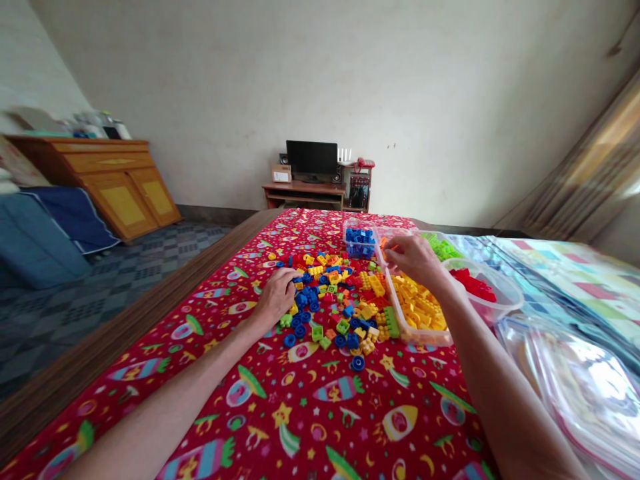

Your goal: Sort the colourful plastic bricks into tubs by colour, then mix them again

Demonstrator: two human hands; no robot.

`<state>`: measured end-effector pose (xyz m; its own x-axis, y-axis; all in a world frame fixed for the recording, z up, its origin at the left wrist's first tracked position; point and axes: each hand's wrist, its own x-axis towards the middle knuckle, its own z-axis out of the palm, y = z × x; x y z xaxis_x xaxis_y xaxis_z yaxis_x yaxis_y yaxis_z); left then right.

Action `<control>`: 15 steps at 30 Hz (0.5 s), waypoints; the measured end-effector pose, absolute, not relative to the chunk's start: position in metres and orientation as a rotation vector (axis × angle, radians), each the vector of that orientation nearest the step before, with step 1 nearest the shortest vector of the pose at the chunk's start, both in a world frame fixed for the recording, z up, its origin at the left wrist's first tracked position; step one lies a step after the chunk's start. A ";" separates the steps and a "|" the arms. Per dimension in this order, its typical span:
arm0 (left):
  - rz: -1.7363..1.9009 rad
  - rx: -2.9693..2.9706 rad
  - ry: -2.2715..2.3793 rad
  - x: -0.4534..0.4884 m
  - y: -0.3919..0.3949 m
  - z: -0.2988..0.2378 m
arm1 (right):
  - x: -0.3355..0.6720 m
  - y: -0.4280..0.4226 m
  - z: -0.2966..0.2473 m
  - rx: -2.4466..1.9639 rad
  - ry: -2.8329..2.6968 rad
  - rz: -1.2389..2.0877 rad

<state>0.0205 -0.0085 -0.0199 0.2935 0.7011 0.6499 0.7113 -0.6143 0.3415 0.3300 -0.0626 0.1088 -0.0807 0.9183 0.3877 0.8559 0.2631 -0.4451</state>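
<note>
A loose pile of toy building blocks [327, 290] in blue, yellow, green, red and orange lies on the red patterned cloth, with several blue wheels [357, 363] at its near side. My left hand [277, 295] rests at the pile's left edge, fingers curled beside blue blocks; what they hold, if anything, is hidden. Over the clear plastic box [425, 339] is my right hand [413, 257], its fingers pinched together near the orange blocks [384, 245]. Whatever is in that pinch is too small to make out. Yellow blocks [417, 307] fill the box's near compartment.
Blue blocks [360, 241] sit in a clear compartment at the far left. Beyond my right hand are green blocks [440, 245]. A round clear bowl [510, 293] holds red blocks [473, 285]. Clear lids [585, 373] lie at right. A monitor [312, 159] stands by the wall.
</note>
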 end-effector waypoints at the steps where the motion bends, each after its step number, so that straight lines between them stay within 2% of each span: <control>1: -1.256 -2.516 -1.370 0.020 -0.009 -0.019 | 0.327 -0.057 0.106 -1.591 -1.963 0.178; 5: -1.247 -2.524 -1.358 0.019 -0.009 -0.018 | 0.307 -0.029 0.097 -1.587 -2.179 0.237; 11: -1.247 -2.506 -1.359 0.020 -0.008 -0.022 | 0.277 0.007 0.071 -1.631 -2.750 -0.072; 15: -1.237 -2.524 -1.362 0.019 -0.008 -0.022 | 0.267 0.011 0.062 -1.591 -3.005 -0.139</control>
<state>0.0194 -0.0079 -0.0223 0.3060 0.6975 0.6480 0.7117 -0.6197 0.3309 0.2668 0.0107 0.0623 -0.5364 0.8221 -0.1906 0.8010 0.5671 0.1919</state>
